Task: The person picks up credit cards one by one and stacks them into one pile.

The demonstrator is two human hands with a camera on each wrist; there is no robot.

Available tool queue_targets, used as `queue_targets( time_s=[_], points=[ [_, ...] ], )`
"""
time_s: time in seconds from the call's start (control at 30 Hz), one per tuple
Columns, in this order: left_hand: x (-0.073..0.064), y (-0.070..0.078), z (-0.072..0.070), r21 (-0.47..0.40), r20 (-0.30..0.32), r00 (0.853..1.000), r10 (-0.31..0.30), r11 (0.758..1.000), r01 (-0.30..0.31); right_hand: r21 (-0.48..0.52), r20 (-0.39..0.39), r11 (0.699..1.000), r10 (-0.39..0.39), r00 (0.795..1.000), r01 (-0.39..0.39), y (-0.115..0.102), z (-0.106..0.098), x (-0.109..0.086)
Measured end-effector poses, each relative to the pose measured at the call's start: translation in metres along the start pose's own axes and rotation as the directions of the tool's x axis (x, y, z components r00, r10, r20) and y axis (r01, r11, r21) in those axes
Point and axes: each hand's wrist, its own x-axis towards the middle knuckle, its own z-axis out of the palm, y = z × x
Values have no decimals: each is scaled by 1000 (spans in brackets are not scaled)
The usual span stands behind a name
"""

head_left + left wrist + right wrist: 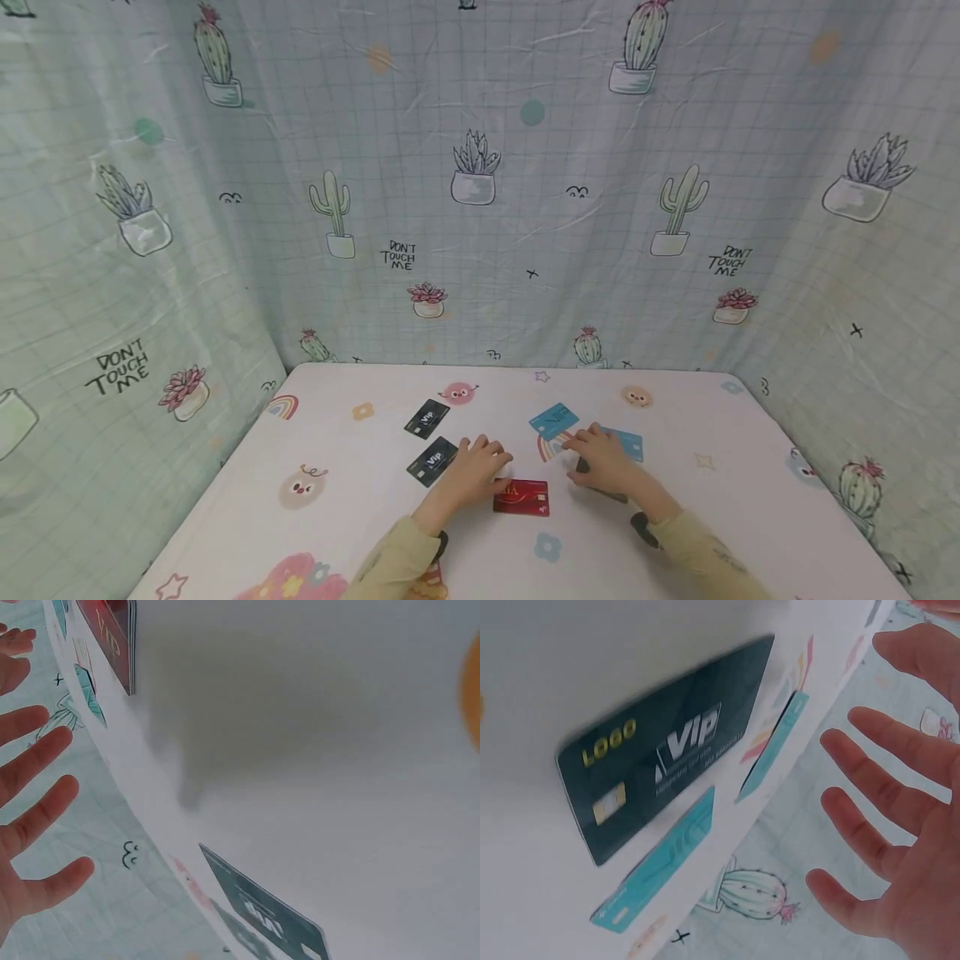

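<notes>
Red and glossy, a rectangular card (528, 500) lies just beside the left hand (472, 473), its near corner partly behind the thumb; contact cannot be told. Those fingers are loosely spread, gripping nothing. A dark rectangular VIP card (667, 750) lies flat beneath the right hand (603, 460), whose fingers fan wide. Two light-blue rectangular cards (555, 421) lie just past it.

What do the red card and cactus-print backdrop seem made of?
Red card: probably stiff plastic, smooth with some gloss, judging by its flat face and crisp edges. Cactus-print backdrop: thin fabric or plastic sheeting, slightly shiny where creases catch light; which, I cannot tell.
</notes>
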Motion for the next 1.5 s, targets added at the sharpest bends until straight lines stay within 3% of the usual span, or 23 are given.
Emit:
queue_targets(
  time_s=[0.37,0.67,0.93,1.17,1.5],
  points=[
    [23,-3,1,70,-41,999,36,997,-33,-59,-35,998,-24,999,22,14,-17,11],
    [47,-1,6,122,-114,992,49,992,-35,-120,-52,993,-20,998,14,33,-17,22],
    [64,2,10,130,-207,977,58,991,-32,-126,-60,992,-17,998,9,43,-14,31],
    [77,2,24,104,-170,985,14,995,4,-114,-66,993,-29,997,22,45,-10,38],
    [93,10,42,181,-101,994,-47,981,65,-151,-44,989,-17,999,10,53,4,50]
  ],
)
